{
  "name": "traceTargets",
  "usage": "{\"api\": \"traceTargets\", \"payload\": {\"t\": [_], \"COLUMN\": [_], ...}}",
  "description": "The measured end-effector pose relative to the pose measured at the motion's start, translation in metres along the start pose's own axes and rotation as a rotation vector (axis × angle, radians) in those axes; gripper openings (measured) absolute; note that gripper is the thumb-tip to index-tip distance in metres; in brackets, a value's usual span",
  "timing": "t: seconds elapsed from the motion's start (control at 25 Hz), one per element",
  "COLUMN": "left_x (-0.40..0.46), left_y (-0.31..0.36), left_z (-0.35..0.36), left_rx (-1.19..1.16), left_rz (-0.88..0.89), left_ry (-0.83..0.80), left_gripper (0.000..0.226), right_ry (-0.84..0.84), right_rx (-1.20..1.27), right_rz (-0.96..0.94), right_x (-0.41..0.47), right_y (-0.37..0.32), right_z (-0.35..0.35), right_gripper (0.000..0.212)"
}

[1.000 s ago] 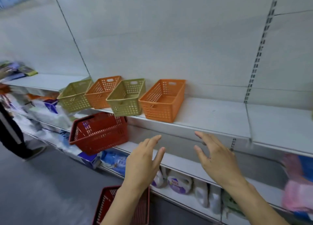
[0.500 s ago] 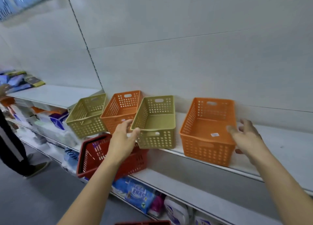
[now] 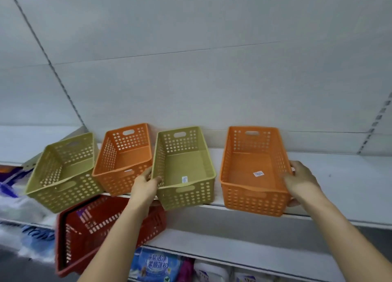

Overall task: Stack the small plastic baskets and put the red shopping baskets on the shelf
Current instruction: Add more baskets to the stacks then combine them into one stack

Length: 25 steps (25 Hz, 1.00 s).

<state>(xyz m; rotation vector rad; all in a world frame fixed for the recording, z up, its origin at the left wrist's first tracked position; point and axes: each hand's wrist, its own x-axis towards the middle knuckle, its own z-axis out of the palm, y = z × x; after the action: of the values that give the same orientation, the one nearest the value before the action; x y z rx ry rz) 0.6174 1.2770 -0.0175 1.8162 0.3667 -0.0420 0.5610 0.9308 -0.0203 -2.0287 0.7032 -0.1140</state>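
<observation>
Several small perforated baskets stand in a row on the upper white shelf [image 3: 339, 175]. From the left they are a green basket [image 3: 61, 173], an orange basket [image 3: 125, 160], a second green basket [image 3: 186, 169] and a larger-looking orange basket [image 3: 252, 171]. My left hand [image 3: 145, 186] grips the left rim of the second green basket, thumb inside. My right hand [image 3: 301, 182] grips the right wall of the right orange basket. A red shopping basket [image 3: 91, 233] sits on the shelf below, partly behind my left forearm.
The upper shelf stretches bare to the right of the orange basket. Packaged goods, a blue detergent pack [image 3: 154, 264] and white bottles [image 3: 207, 271], fill the lowest shelf. Blurred packages [image 3: 12, 179] lie at the far left. A white back panel rises behind the baskets.
Both hands rose from below the shelf to the baskets. My left hand closed on the second green basket's rim and my right hand on the right orange basket's wall. The camera moved closer.
</observation>
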Motion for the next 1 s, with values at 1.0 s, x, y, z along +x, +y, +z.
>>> {"api": "traceTargets", "payload": {"t": [1.0], "left_x": [-0.221], "left_y": [0.001], "left_z": [0.14], "left_rx": [-0.086], "left_rz": [0.613], "left_ry": [-0.263], "left_gripper": [0.034], "right_ry": [0.761], "right_rx": [0.125], "right_rz": [-0.201], "right_x": [-0.23], "right_y": [0.171], "right_z": [-0.205], "right_gripper": [0.038]}}
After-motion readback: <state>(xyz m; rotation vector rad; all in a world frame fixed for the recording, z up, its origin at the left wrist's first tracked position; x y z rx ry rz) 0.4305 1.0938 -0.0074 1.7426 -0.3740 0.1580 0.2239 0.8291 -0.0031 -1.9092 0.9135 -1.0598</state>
